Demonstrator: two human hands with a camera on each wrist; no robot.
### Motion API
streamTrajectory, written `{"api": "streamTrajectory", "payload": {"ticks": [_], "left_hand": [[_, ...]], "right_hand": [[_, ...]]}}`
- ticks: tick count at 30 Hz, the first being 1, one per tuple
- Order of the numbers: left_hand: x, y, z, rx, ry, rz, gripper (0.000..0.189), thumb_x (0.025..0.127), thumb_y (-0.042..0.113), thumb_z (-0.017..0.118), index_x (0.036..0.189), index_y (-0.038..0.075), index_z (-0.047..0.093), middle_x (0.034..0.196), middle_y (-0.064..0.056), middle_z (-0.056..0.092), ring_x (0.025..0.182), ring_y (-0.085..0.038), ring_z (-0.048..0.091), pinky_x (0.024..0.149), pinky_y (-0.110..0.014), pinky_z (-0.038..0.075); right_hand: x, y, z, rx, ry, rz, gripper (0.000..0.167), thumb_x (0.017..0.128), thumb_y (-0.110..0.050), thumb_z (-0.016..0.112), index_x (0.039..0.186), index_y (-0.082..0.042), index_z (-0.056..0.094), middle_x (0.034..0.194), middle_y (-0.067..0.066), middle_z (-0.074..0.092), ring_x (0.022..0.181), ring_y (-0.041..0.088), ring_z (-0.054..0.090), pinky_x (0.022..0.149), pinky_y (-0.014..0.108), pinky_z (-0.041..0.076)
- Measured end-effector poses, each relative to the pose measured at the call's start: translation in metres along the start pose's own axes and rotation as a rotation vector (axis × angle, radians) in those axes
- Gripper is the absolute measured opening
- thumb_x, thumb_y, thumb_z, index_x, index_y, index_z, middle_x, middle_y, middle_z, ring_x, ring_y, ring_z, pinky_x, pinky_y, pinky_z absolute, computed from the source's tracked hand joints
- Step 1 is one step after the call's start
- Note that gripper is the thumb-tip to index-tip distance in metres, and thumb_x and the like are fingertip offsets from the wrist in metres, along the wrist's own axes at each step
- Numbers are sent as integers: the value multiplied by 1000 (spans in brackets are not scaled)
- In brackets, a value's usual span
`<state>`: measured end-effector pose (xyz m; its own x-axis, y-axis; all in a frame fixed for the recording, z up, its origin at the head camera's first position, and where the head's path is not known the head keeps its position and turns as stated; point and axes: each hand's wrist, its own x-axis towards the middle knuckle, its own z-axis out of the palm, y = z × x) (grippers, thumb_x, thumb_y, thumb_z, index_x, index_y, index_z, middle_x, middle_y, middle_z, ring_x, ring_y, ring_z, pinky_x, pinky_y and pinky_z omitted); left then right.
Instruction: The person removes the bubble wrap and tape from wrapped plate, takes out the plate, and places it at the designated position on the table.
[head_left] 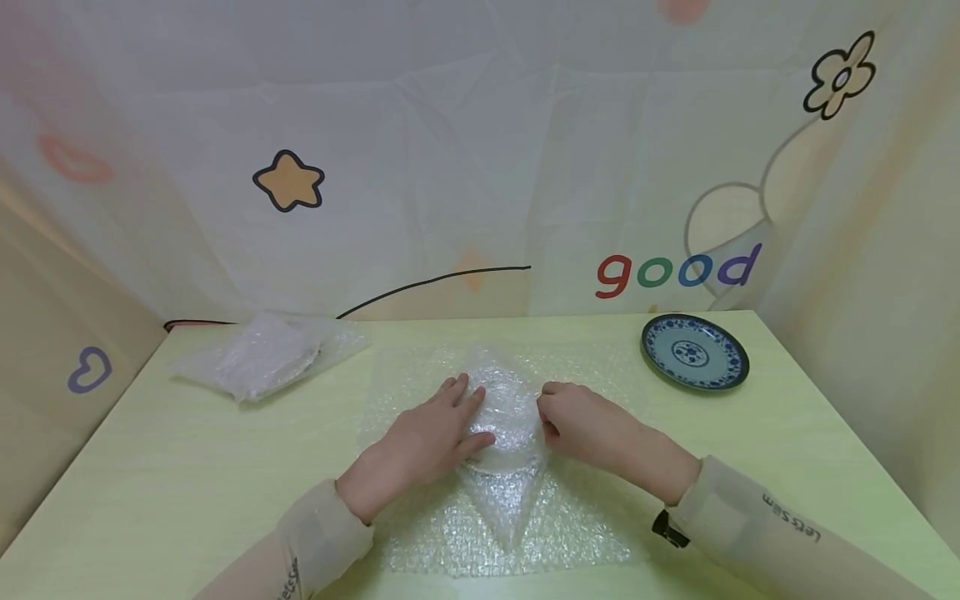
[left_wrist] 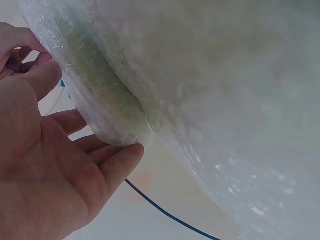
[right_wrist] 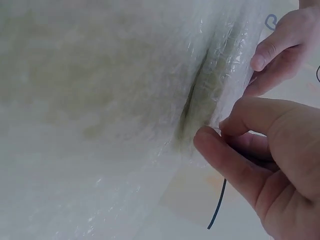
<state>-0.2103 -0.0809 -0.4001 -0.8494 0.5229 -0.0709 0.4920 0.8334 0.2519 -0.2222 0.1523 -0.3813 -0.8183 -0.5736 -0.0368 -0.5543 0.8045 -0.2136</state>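
A sheet of bubble wrap [head_left: 450, 546] lies flat on the table, and on it is a round, flat bundle [head_left: 510, 412] with bubble wrap folded over it. One pointed flap [head_left: 504, 508] reaches toward the near edge. My left hand [head_left: 420, 437] rests on the bundle's left side, fingers spread; in the left wrist view its fingertips [left_wrist: 131, 155] touch the bundle's rim. At the right side, my right hand [head_left: 592, 421] pinches the film between thumb and index finger, as the right wrist view shows at the fingertips [right_wrist: 206, 140]. What lies inside the wrap is hidden.
Back left on the table [head_left: 187, 467] lies another bubble-wrapped bundle [head_left: 277, 354]. A blue patterned plate [head_left: 696, 352] with a dark rim sits at the back right. Behind the table hangs a printed curtain [head_left: 420, 183], with more fabric along both sides.
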Motion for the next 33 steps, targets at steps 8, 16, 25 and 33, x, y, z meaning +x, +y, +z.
{"api": "streamTrajectory", "payload": {"ticks": [8,16,25,33], "left_hand": [[0,2,0,23,10,-3,70,104,47,58,156,4,42,164,-22,28,151,-36,28,101,-54,50],[1,1,1,27,31,-7,70,101,48,62,155,5,45,163,-21,31,149,-36,32,98,-55,52],[3,3,1,36,48,-24,69,99,47,67,153,9,49,161,-19,36,147,-35,36,95,-54,54],[5,5,-1,40,53,-55,68,96,47,70,151,11,53,160,-17,39,145,-34,40,92,-52,56]], "right_hand": [[2,17,-3,85,-24,-179,24,89,6,70,76,-12,60,73,-4,46,67,12,44,60,25,41],[3,28,-6,227,-34,-222,16,90,3,70,85,-11,65,76,-8,54,71,10,50,65,25,49],[1,34,-1,337,-34,-157,14,92,0,68,86,-13,66,76,-10,59,68,8,55,63,25,53],[1,35,3,409,-52,-112,15,94,0,64,85,-12,65,72,-7,60,61,8,59,59,25,53]]}}
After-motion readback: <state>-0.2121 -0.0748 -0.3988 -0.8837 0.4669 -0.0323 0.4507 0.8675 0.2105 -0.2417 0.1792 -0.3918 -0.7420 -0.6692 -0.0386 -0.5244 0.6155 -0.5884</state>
